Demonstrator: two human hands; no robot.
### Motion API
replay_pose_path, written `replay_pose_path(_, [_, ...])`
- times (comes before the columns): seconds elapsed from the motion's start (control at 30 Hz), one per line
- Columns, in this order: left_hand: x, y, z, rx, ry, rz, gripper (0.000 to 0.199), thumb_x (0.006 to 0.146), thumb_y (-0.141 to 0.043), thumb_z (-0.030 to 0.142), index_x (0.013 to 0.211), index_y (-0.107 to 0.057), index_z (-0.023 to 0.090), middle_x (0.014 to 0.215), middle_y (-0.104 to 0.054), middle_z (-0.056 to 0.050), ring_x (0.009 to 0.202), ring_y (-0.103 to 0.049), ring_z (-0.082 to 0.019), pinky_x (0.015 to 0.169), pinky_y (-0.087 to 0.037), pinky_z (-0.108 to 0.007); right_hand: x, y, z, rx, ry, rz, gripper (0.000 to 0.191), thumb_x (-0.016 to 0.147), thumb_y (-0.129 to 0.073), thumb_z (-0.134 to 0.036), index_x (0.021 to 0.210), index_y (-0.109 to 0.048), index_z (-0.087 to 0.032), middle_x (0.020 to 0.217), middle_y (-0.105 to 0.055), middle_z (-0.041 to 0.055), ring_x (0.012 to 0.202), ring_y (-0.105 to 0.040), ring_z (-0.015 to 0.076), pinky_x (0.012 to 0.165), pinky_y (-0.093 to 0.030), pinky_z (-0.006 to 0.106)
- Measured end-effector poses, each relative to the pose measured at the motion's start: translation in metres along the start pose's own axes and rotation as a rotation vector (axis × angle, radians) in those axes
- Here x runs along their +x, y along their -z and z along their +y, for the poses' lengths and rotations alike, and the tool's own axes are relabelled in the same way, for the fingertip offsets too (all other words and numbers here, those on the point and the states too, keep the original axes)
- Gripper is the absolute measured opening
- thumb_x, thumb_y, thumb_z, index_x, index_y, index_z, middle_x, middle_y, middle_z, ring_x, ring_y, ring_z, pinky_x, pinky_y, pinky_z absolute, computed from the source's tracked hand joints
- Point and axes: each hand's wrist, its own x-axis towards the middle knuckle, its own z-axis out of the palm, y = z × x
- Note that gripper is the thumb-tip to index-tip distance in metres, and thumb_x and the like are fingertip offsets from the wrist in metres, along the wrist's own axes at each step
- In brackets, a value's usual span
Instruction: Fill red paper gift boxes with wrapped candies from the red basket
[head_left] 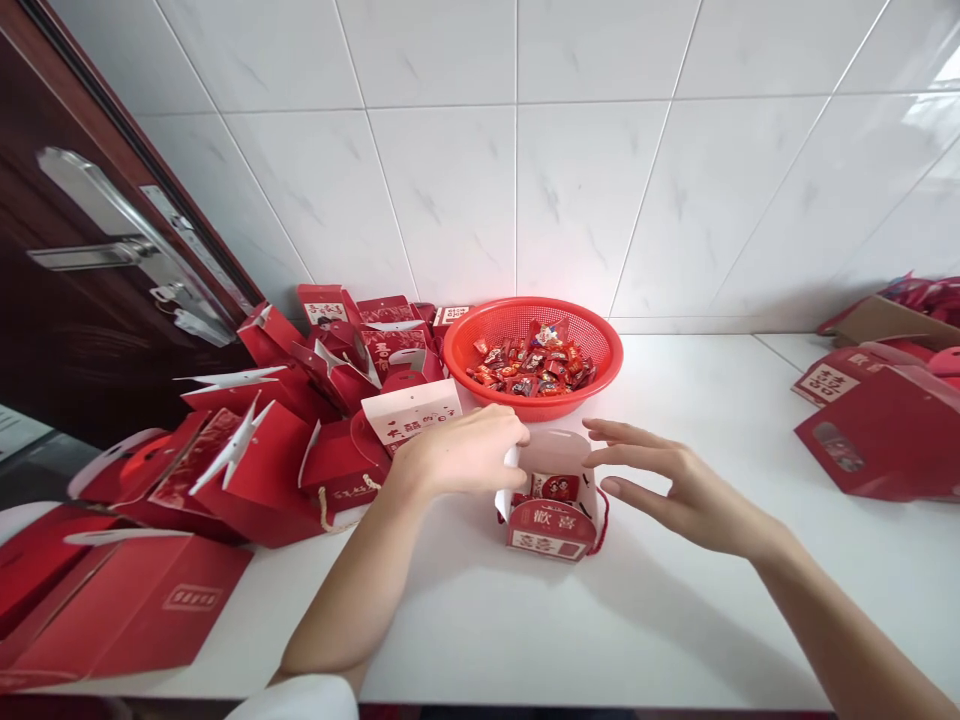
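A small red gift box point(546, 520) stands on the white table with its top flaps up and apart; red-wrapped contents show inside. My left hand point(469, 450) is at the box's left side, its bent fingers closed about the white inner edge of a flap; its fingertips are partly hidden. Over on the right side, my right hand point(667, 485) has its fingers spread, the tips close to the box's back right corner, holding nothing. A dark red cord point(602, 525) hangs at the box's right side. Just behind the box sits a red plastic basket point(532, 402) with wrapped candies point(536, 365).
Many red gift boxes point(262, 470) crowd the table's left side, some with rope handles. At the right stand another red box point(877, 430) and a brown carton point(892, 318). A tiled wall point(585, 200) rises behind, and a dark door point(90, 300) is at the left.
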Motion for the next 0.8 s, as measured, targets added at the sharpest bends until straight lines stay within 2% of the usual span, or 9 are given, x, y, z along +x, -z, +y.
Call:
replay_pose_path(0.13, [-0.001,-0.002,0.006,-0.058,0.0,-0.064,0.034,0.077,-0.065,0.053,0.089,-0.061,0.022,0.101,-0.061,-0.005,0.092,-0.062,-0.025,0.064,-0.041,-0.031,-0.006,-0.031,0.003,0.066,-0.036,0.137,0.029,0.103,-0.054,-0.038,0.126,-0.07,-0.031,0.154,-0.054,0.0097,0.141,-0.053,0.0286,0.107,-0.054,0.042])
replay_pose_path(0.3, [-0.004,-0.002,0.007,-0.057,0.008,-0.048,0.046,0.079,-0.064,0.052,0.116,-0.065,0.025,0.109,-0.062,-0.006,0.104,-0.061,-0.028,0.075,-0.045,-0.032,0.002,-0.057,0.008,0.172,-0.077,0.282,0.032,0.1,-0.058,-0.042,0.128,-0.07,-0.03,0.15,-0.057,0.0118,0.139,-0.055,0.029,0.11,-0.051,0.046])
replay_pose_path(0.4, [-0.005,0.0,0.005,-0.062,-0.01,-0.029,0.058,0.077,-0.067,0.052,0.128,-0.063,0.026,0.111,-0.061,-0.006,0.109,-0.06,-0.028,0.078,-0.046,-0.032,0.006,-0.062,0.011,0.293,-0.083,0.304,0.032,0.099,-0.059,-0.045,0.126,-0.071,-0.03,0.143,-0.062,0.0105,0.14,-0.054,0.0297,0.11,-0.05,0.048])
replay_pose_path(0.57, [-0.011,-0.003,0.004,-0.095,-0.05,-0.065,0.065,0.075,-0.071,0.044,0.137,-0.058,0.029,0.103,-0.055,-0.003,0.099,-0.059,-0.025,0.073,-0.044,-0.029,0.009,-0.065,0.012,0.441,-0.052,0.289,0.031,0.099,-0.061,-0.044,0.124,-0.07,-0.03,0.136,-0.067,0.0094,0.142,-0.05,0.0304,0.112,-0.047,0.051])
replay_pose_path(0.8, [-0.022,-0.015,0.001,-0.173,-0.02,-0.005,0.082,0.078,-0.07,0.051,0.153,-0.043,0.033,0.109,-0.053,-0.002,0.098,-0.058,-0.024,0.077,-0.045,-0.03,0.009,-0.07,0.01,0.487,-0.052,0.317,0.032,0.097,-0.063,-0.046,0.123,-0.071,-0.029,0.134,-0.067,0.0101,0.137,-0.054,0.0305,0.11,-0.047,0.049])
